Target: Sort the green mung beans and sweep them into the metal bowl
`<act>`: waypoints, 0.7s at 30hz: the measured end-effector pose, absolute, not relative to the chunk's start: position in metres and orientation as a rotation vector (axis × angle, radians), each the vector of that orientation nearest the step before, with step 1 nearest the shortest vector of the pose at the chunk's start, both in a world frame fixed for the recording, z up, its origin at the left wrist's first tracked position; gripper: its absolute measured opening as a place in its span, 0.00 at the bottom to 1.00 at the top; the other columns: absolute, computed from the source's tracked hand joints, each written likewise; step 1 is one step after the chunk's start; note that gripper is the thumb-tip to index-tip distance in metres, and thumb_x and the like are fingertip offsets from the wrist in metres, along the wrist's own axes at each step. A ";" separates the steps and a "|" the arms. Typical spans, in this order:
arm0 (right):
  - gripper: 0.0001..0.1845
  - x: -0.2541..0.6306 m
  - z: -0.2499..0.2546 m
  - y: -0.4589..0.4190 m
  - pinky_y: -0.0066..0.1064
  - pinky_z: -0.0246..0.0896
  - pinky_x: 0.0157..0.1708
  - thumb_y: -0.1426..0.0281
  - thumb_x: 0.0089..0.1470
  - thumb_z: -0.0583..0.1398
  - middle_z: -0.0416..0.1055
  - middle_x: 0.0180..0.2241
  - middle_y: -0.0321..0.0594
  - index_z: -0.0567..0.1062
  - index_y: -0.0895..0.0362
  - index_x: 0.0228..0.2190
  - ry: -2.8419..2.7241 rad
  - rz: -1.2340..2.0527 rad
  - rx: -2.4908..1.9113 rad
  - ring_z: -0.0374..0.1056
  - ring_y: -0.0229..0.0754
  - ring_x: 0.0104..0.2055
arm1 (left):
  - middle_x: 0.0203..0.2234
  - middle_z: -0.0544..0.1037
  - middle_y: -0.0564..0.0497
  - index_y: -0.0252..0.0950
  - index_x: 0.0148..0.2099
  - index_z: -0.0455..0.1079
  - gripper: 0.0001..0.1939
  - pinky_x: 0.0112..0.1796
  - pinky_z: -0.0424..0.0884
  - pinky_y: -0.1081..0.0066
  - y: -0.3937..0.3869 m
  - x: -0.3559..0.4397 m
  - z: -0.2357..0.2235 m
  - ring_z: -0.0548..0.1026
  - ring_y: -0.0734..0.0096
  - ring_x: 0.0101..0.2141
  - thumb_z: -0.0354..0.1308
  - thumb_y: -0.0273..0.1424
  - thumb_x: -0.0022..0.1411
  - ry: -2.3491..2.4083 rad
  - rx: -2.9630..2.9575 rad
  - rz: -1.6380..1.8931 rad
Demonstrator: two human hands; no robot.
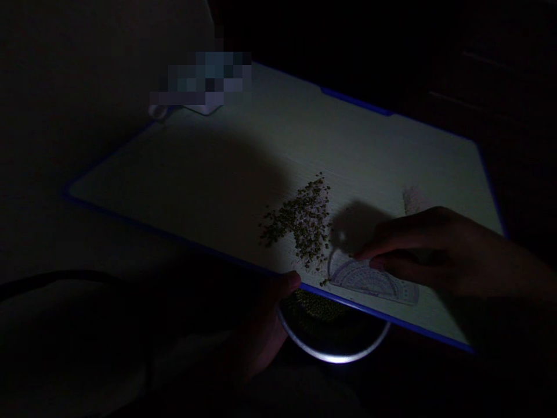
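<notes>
A pale board with a blue rim (209,174) slants across the view. My left hand (272,325) grips its near edge, thumb on top, the other fingers hidden in the dark below. My right hand (430,249) pinches a clear protractor (374,281) lying against the board near that edge. Just left of the protractor is a loose heap of small greenish seeds or beans (304,223), with a few touching its side. Beneath the board's near edge shows a round bowl with a bright metal rim (339,357), holding more of the same small grains.
A blurred pale object (204,87) rests at the board's far left corner. Light-coloured crumbs or powder (413,200) lie on the board beyond my right hand. A dark curved cord or strap (65,278) runs at left. The surroundings are very dark.
</notes>
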State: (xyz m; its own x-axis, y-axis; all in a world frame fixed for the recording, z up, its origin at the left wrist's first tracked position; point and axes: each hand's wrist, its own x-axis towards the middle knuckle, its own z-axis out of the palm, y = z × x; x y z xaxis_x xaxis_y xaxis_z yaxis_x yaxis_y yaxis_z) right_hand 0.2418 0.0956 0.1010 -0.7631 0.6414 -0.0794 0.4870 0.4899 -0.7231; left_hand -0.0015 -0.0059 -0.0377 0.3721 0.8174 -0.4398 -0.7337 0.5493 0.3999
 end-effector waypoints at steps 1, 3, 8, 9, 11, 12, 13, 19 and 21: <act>0.11 0.242 0.101 0.096 0.27 0.73 0.34 0.66 0.66 0.63 0.86 0.39 0.35 0.84 0.48 0.47 -2.532 1.126 -0.978 0.82 0.37 0.36 | 0.52 0.86 0.43 0.39 0.62 0.77 0.23 0.64 0.65 0.48 -0.006 -0.002 -0.038 0.73 0.43 0.64 0.60 0.38 0.68 0.642 0.140 0.995; 0.11 0.241 0.101 0.096 0.28 0.73 0.34 0.65 0.66 0.64 0.86 0.39 0.35 0.84 0.47 0.48 -2.530 1.116 -0.997 0.82 0.38 0.36 | 0.52 0.86 0.43 0.37 0.60 0.78 0.22 0.65 0.65 0.49 -0.006 -0.001 -0.037 0.72 0.42 0.64 0.62 0.38 0.66 0.637 0.129 0.985; 0.11 0.235 0.100 0.096 0.28 0.73 0.36 0.63 0.66 0.64 0.86 0.40 0.35 0.84 0.47 0.47 -2.505 1.093 -1.029 0.82 0.39 0.37 | 0.51 0.87 0.45 0.38 0.56 0.81 0.19 0.65 0.65 0.51 -0.004 -0.001 -0.037 0.71 0.45 0.65 0.63 0.37 0.65 0.638 0.141 0.993; 0.11 0.234 0.099 0.095 0.28 0.74 0.36 0.63 0.66 0.64 0.86 0.40 0.36 0.84 0.48 0.47 -2.508 1.091 -1.023 0.82 0.39 0.37 | 0.51 0.87 0.46 0.39 0.56 0.80 0.19 0.65 0.65 0.51 -0.004 0.000 -0.037 0.72 0.45 0.65 0.62 0.38 0.66 0.626 0.144 0.996; 0.12 0.232 0.099 0.095 0.28 0.74 0.37 0.63 0.67 0.63 0.86 0.40 0.36 0.84 0.51 0.47 -2.522 1.103 -0.989 0.82 0.38 0.37 | 0.51 0.87 0.47 0.40 0.57 0.80 0.19 0.65 0.64 0.50 -0.004 0.000 -0.037 0.72 0.46 0.65 0.61 0.38 0.67 0.607 0.142 1.000; 0.12 0.232 0.099 0.094 0.27 0.74 0.37 0.63 0.67 0.63 0.86 0.41 0.37 0.84 0.51 0.48 -2.530 1.109 -0.966 0.82 0.38 0.37 | 0.51 0.87 0.46 0.39 0.58 0.79 0.19 0.65 0.64 0.50 -0.004 0.000 -0.037 0.72 0.46 0.65 0.60 0.38 0.68 0.604 0.138 0.999; 0.12 0.233 0.099 0.094 0.27 0.74 0.37 0.63 0.67 0.63 0.86 0.41 0.37 0.84 0.52 0.48 -2.534 1.110 -0.957 0.82 0.38 0.38 | 0.51 0.87 0.46 0.39 0.58 0.79 0.19 0.66 0.63 0.50 -0.004 0.000 -0.037 0.72 0.46 0.65 0.61 0.37 0.68 0.602 0.135 0.999; 0.12 0.242 0.105 0.093 0.31 0.73 0.30 0.62 0.65 0.65 0.86 0.38 0.36 0.85 0.45 0.48 -2.496 1.016 -1.093 0.81 0.41 0.32 | 0.53 0.86 0.45 0.38 0.54 0.82 0.17 0.67 0.61 0.52 -0.003 0.000 -0.037 0.72 0.48 0.65 0.61 0.37 0.67 0.584 0.137 0.986; 0.12 0.242 0.105 0.094 0.30 0.73 0.30 0.62 0.65 0.64 0.86 0.37 0.37 0.85 0.45 0.48 -2.491 1.021 -1.078 0.81 0.41 0.32 | 0.51 0.87 0.46 0.39 0.52 0.82 0.16 0.66 0.62 0.52 -0.003 -0.001 -0.038 0.74 0.48 0.64 0.63 0.38 0.66 0.617 0.134 0.970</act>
